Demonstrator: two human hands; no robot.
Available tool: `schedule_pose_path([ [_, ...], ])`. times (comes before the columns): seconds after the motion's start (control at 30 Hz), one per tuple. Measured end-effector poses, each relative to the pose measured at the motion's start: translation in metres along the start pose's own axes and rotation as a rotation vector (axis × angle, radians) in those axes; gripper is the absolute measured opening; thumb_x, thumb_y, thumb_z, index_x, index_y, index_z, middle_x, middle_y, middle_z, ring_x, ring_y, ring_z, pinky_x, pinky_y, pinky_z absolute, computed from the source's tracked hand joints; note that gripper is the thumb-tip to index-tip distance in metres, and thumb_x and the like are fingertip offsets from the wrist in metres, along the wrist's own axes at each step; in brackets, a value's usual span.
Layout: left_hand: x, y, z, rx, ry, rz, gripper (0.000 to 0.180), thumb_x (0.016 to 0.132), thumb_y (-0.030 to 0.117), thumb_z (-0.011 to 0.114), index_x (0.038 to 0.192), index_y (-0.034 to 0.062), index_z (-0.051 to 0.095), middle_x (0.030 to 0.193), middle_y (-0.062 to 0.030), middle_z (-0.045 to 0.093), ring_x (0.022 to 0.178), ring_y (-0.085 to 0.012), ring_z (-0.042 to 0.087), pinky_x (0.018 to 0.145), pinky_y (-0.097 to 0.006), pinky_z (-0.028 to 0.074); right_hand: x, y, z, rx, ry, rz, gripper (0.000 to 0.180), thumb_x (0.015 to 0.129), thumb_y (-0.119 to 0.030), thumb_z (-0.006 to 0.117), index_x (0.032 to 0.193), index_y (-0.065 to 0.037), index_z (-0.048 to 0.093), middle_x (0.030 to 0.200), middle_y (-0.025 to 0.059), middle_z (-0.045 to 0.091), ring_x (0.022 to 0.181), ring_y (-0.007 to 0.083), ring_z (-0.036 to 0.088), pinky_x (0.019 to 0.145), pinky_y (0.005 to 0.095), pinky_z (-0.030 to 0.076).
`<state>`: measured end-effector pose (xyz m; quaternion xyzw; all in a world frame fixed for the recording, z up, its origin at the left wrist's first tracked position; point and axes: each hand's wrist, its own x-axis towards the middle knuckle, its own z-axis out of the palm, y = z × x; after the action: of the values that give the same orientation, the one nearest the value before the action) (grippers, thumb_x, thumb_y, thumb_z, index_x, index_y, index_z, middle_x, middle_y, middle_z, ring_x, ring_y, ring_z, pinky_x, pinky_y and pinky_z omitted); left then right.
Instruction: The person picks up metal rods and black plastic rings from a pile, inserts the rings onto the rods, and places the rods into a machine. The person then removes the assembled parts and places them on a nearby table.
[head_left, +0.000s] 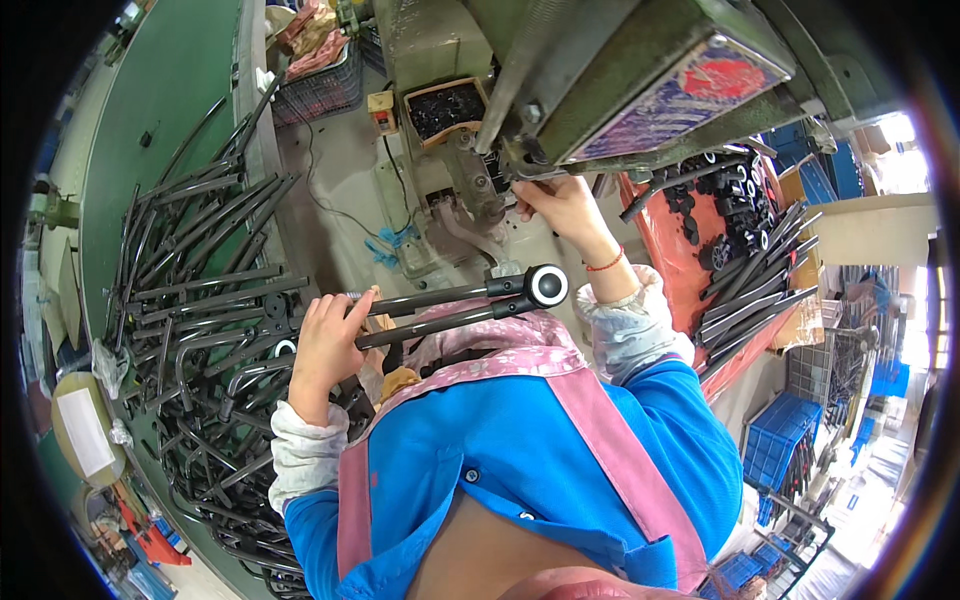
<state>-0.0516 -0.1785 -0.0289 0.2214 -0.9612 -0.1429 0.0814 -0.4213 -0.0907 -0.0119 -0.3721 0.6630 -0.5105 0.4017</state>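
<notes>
A: Close in?
B: Left hand (333,338) is gripping a black tube assembly (440,324) over the pink apron (545,363). Right hand (562,208) is sitting curled by the green machine (648,154); whether holding anything, cannot tell.
A: Farther out?
B: Loose black tubes (205,283) are lying on the bench (185,65).

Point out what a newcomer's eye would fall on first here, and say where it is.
First, the round black joint with a white ring, near the picture's middle, at the end of two dark tubes held in the left hand. Then the bulky green machine at upper right, the right hand by its lower edge, and the tangled heap of dark tubes on the green table at left.
</notes>
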Motion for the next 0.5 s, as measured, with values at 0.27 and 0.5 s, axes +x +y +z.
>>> schedule_pose_path([
  [0.27, 0.003, 0.007, 0.000, 0.007, -0.030, 0.017, 0.064, 0.061, 0.004, 0.075, 0.124, 0.0057, 0.062, 0.094, -0.0123, 0.060, 0.090, -0.0324, 0.058, 0.081, -0.042, 0.046, 0.004, 0.015, 0.008, -0.027, 0.057, -0.050, 0.028, 0.092, -0.017, 0.068, 0.087, 0.010, 0.069, 0.069, 0.0090, 0.070, 0.059, 0.0099, 0.064, 0.057, 0.0260, 0.051],
  [0.5, 0.019, 0.026, -0.005, 0.016, -0.031, 0.016, 0.064, 0.062, 0.000, 0.071, 0.125, 0.0052, 0.062, 0.094, -0.0134, 0.059, 0.090, -0.0358, 0.056, 0.082, -0.044, 0.045, -0.004, 0.029, -0.002, -0.798, 0.045, -0.791, 0.016, 0.091, -0.019, 0.062, 0.095, -0.005, 0.069, 0.085, 0.0149, 0.067, 0.082, 0.0330, 0.066, 0.073, 0.0442, 0.055],
])
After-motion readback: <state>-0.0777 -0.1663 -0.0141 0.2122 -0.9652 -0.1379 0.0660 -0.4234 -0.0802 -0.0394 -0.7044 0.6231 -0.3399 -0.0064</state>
